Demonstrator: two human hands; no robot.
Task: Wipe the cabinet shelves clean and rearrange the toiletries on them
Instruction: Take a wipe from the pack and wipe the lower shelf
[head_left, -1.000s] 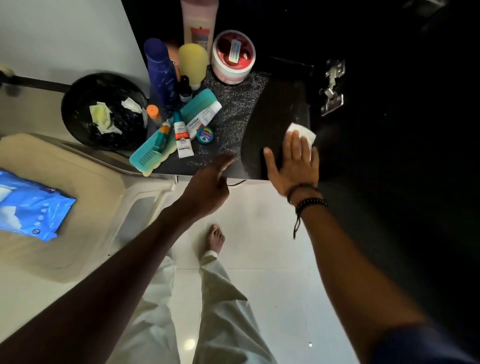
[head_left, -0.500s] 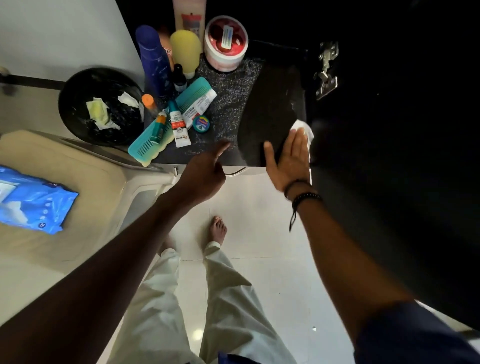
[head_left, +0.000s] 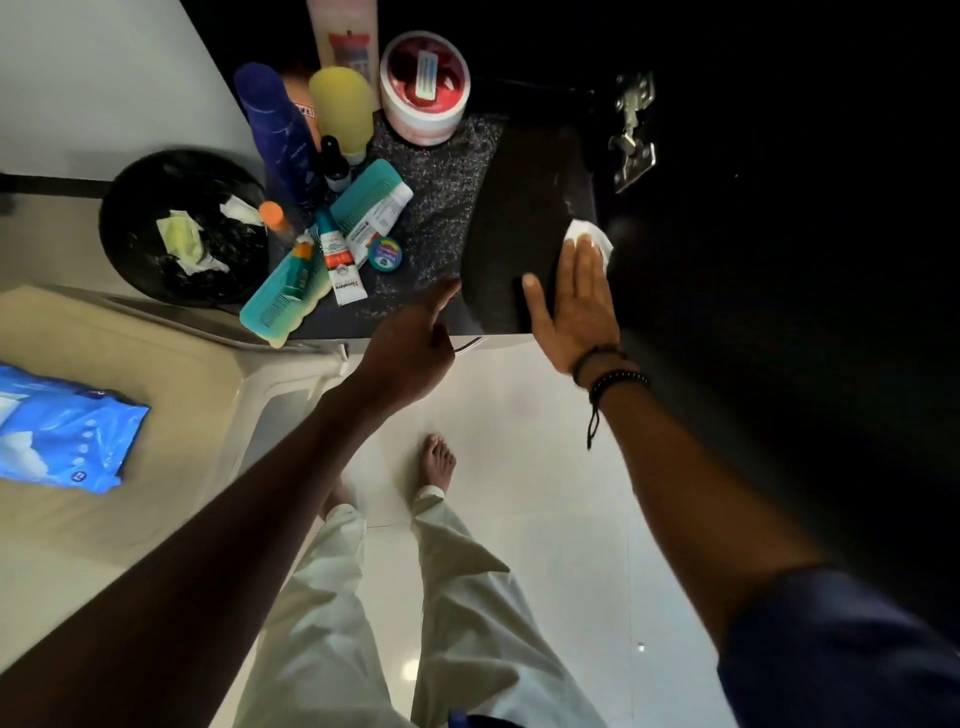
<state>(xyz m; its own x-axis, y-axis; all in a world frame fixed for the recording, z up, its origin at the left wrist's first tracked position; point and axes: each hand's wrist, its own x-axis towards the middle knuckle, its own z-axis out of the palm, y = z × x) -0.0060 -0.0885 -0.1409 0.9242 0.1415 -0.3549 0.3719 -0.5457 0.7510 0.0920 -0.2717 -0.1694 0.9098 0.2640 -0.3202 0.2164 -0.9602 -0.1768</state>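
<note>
Dark speckled cabinet shelf (head_left: 441, 171), seen from above; pale tiled floor below. Toiletries crowded at far left: blue bottle (head_left: 280, 130), yellow bottle (head_left: 343, 109), red-lidded jar (head_left: 425, 85), closed; teal comb (head_left: 322, 249), tubes (head_left: 340, 260) and small round tin (head_left: 385, 253) lying flat. Left of shelf, black bin (head_left: 184, 228) holding crumpled used wipes. Right hand (head_left: 576, 301), fingers spread flat, pressing white wipe (head_left: 589, 236) against shelf's right edge. Left hand (head_left: 410, 343) loosely curled, thumb out, empty, at near edge. Blue wipes pack (head_left: 62, 431) at near left.
</note>
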